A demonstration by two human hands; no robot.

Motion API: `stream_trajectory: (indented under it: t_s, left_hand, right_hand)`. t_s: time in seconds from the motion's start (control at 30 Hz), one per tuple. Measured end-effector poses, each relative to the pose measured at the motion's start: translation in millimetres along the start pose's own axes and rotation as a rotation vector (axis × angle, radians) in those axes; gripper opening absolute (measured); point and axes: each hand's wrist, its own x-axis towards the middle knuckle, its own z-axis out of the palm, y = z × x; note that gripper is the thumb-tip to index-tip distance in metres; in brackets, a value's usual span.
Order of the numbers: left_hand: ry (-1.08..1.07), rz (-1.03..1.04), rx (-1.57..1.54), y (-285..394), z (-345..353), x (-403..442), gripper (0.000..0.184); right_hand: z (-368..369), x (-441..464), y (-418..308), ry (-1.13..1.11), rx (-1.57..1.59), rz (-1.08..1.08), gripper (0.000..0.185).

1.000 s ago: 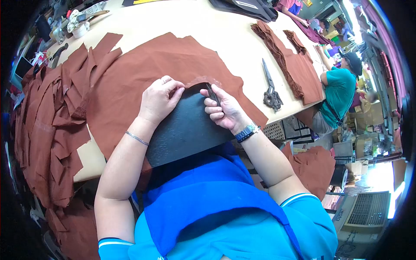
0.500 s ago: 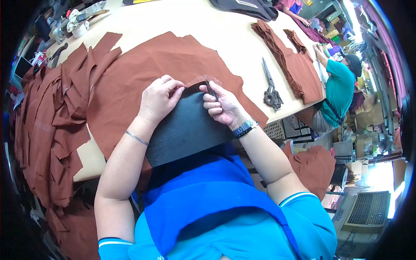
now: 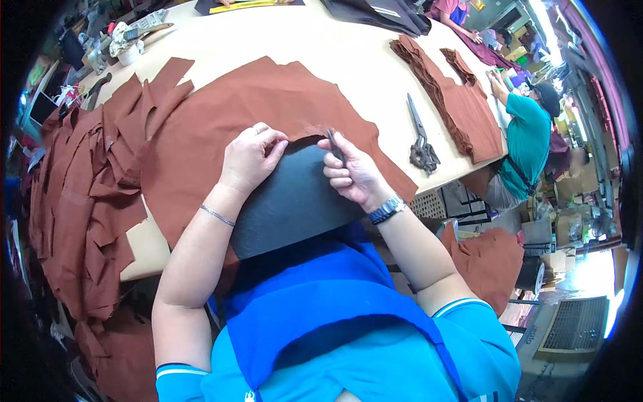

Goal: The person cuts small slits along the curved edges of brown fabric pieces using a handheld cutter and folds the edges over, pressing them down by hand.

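Observation:
A black sheet [image 3: 288, 201] lies over the near part of a large brown leather-like sheet [image 3: 258, 94], its lower edge by my blue apron. My left hand [image 3: 251, 157] is closed in a pinch at the far left edge of the black sheet, thumb and forefinger together. My right hand [image 3: 351, 171] is closed around a small dark hand tool [image 3: 336, 149] that looks like thread snips. Its tip points away from me, near the black sheet's far edge, where a little brown material shows, slightly blurred. The tool's lower part is hidden in my fingers.
Large shears [image 3: 420, 137] lie to the right, near folded brown pieces [image 3: 445, 100]. A heap of brown pieces [image 3: 80, 194] hangs over the table's left edge. A brush [image 3: 151, 30] rests by a white pot [image 3: 130, 52]. A co-worker in teal [image 3: 526, 144] sits at the right.
My right hand has drawn slightly back toward me and to the right with the small tool, which shows more clearly. My left hand keeps its pinch. Another person's hands appear at the far edge.

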Motion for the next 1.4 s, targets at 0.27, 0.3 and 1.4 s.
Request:
stream_trajectory:
  t_s: [0.27,0.3,1.4]
  left_hand:
    - [0.042,0.049,0.013,2,1,1,0.005]
    - [0.035,0.041,0.016,3,1,0,0.005]
    - [0.211,-0.545,0.198,-48,11,52,0.093]
  right_hand:
    - [-1,6,1,0.016,0.055,0.111,0.037]
    - [0,10,1,0.015,0.066,0.108,0.037]
    - [34,-34,24,0.312,-1.977,-0.939,0.059]
